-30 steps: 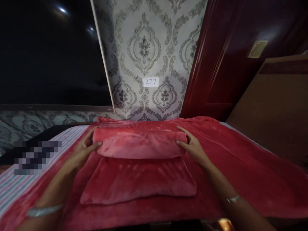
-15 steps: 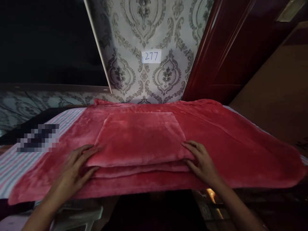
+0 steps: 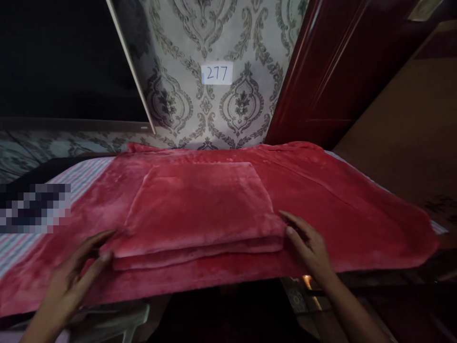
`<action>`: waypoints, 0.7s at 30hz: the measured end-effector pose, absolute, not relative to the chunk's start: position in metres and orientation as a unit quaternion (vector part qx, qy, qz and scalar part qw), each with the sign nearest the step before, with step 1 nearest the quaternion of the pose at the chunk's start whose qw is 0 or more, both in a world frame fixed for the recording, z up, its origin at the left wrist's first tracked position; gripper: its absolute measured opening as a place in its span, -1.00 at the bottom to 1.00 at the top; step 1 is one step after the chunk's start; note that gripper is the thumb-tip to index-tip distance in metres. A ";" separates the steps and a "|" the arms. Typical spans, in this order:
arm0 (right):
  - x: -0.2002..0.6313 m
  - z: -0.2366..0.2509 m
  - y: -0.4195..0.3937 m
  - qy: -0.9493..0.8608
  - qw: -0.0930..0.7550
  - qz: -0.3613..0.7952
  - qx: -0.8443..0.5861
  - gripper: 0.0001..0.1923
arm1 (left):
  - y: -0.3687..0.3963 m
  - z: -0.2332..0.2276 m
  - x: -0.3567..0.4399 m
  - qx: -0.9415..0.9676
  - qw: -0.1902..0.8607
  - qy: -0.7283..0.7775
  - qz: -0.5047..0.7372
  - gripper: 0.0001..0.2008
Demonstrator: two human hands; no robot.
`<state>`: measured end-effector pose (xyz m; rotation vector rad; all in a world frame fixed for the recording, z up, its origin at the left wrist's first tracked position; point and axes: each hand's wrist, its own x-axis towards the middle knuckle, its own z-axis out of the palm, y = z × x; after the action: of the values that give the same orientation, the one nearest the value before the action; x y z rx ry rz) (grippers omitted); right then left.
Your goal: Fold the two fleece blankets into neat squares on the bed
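A folded red blanket (image 3: 200, 209) is lying flat in the middle of a larger red blanket (image 3: 357, 214) that is spreading across the bed (image 3: 82, 174), its near edge hanging over the near side. A second ago the fold was only half made, with both hands carrying the far portion over toward the near edge; half a second ago the hands were pressing on the near corners of the closed stack. Now the left hand (image 3: 71, 281) is coming away from the near left corner, fingers spread and released, only the fingertips close to the cloth. The right hand (image 3: 309, 245) is resting open at the near right corner, fingertips touching the stack's edge without gripping it. To judge by this, the fold is finished and the pile is sitting on its own. On the far side, patterned wallpaper is carrying a small paper label (image 3: 216, 73), with a dark red door (image 3: 335, 71) standing to the right.
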<state>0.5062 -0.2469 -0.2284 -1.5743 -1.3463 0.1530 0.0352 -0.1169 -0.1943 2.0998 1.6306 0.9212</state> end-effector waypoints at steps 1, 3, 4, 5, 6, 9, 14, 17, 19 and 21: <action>0.504 -0.225 -0.247 -0.537 0.522 0.081 -0.658 -0.58 | -0.118 -0.192 0.038 0.715 0.185 0.592 0.324 -0.52; 0.498 -0.217 -0.247 -0.509 0.536 0.131 -0.661 -0.52 | -0.120 -0.187 0.047 0.702 0.205 0.598 0.328 -0.48; 0.494 -0.214 -0.246 -0.499 0.537 0.165 -0.660 -0.47 | -0.121 -0.184 0.052 0.705 0.207 0.593 0.331 -0.46; 0.491 -0.212 -0.245 -0.491 0.536 0.200 -0.657 -0.43 | -0.121 -0.181 0.058 0.705 0.210 0.588 0.336 -0.44; 0.489 -0.210 -0.244 -0.483 0.535 0.231 -0.654 -0.38 | -0.121 -0.179 0.063 0.702 0.220 0.586 0.339 -0.42; 0.487 -0.216 -0.240 -0.477 0.543 0.236 -0.650 -0.43 | -0.118 -0.176 0.073 0.680 0.265 0.597 0.333 -0.37; 0.496 -0.238 -0.238 -0.502 0.538 0.175 -0.654 -0.60 | -0.114 -0.185 0.057 0.670 0.264 0.619 0.312 -0.27; 0.503 -0.240 -0.238 -0.503 0.521 0.200 -0.660 -0.55 | -0.110 -0.190 0.042 0.654 0.303 0.628 0.292 -0.25; 0.509 -0.237 -0.236 -0.480 0.521 0.198 -0.677 -0.48 | -0.106 -0.193 0.039 0.624 0.323 0.636 0.320 -0.25; 0.515 -0.233 -0.229 -0.450 0.520 0.206 -0.696 -0.37 | -0.099 -0.195 0.044 0.600 0.332 0.636 0.354 -0.31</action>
<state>0.5150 -0.2292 -0.2327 -1.6687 -1.0787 0.4929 0.0440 -0.0989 -0.1948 1.5678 1.6615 0.9257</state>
